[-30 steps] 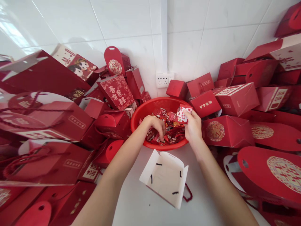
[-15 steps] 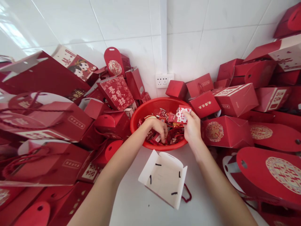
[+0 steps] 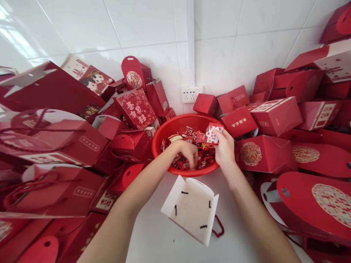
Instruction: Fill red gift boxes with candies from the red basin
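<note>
A red plastic basket (image 3: pixel 157 140) stands against the wall, holding many small red-wrapped candies (image 3: pixel 208 160). My left hand (image 3: pixel 189 151) reaches down into it, fingers curled and their tips among the wrappers; whether a candy is pinched there is hidden. Over the basket's right side, my right hand (image 3: pixel 226 148) grips a small red-and-white packet (image 3: pixel 212 133) between thumb and fingers. Below the basket, an open box (image 3: pixel 190 212) lies with its white inside facing up, black cord ends poking through it and a dark red cord handle (image 3: pixel 219 227) showing at its right.
Red gift boxes (image 3: pixel 134 140) are piled along the left, some with rope handles. More red boxes (image 3: pixel 265 153) are stacked along the right. Behind the basket is a white tiled wall (image 3: pixel 153 25) with a power socket (image 3: pixel 189 95). Everything rests on a white tabletop (image 3: pixel 153 241).
My left hand has shifted slightly right and toward me among the candies, its fingers still pointing down. My right hand and its packet have stayed almost in place.
</note>
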The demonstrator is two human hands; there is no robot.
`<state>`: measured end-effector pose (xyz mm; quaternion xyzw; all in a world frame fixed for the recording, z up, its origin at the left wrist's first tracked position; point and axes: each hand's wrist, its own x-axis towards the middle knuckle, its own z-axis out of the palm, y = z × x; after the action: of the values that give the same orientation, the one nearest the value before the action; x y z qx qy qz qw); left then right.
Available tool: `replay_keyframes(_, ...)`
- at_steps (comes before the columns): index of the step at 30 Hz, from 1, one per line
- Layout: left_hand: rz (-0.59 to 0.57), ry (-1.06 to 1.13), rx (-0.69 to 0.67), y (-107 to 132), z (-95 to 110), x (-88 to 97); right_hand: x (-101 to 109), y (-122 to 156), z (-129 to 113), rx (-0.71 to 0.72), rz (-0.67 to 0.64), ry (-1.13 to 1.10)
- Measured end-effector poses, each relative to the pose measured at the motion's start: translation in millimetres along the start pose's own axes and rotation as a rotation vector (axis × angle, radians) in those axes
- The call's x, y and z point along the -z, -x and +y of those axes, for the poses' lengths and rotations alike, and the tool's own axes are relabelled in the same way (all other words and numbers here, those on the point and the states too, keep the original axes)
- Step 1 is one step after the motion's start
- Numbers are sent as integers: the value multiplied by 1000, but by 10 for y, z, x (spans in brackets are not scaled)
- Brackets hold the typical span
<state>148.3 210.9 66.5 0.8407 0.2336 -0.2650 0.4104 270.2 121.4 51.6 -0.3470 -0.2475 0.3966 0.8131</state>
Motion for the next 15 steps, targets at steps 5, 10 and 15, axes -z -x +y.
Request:
replay_keyframes(5, 6, 20, -45, -49, -12, -32, 0, -6, -3, 2, -6, 6)
replay_keyframes(10, 181, 87, -117, -37, -67, 11, 11, -14, 4, 18, -9, 12)
replay_keyframes(15, 555, 189, -242, 12, -134, 118, 14, -29, 8, 13, 21, 5)
